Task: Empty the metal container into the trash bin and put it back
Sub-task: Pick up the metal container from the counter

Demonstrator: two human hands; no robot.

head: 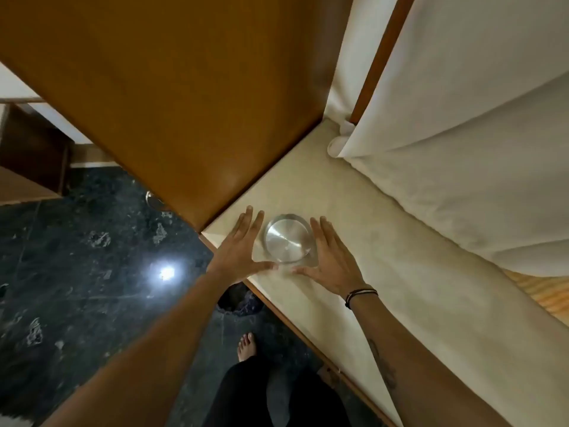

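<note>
A round shiny metal container (pixel 288 238) stands on a cream counter (pixel 354 241), close to its front corner. My left hand (pixel 241 246) lies flat just left of it, fingers spread, thumb reaching under its near side. On the container's other side, my right hand (pixel 329 257) is also spread open, thumb pointing toward the left thumb. Both hands flank the container; whether they touch it is unclear. Below the counter edge, a dark round trash bin (pixel 238 300) is partly hidden by my left forearm.
A brown wooden panel (pixel 184 103) rises behind the counter's left edge. White curtain fabric (pixel 462 149) hangs over the counter's right side. Dark marble floor (pixel 77 272) lies to the left, with my bare foot (pixel 246 346) on it near the bin.
</note>
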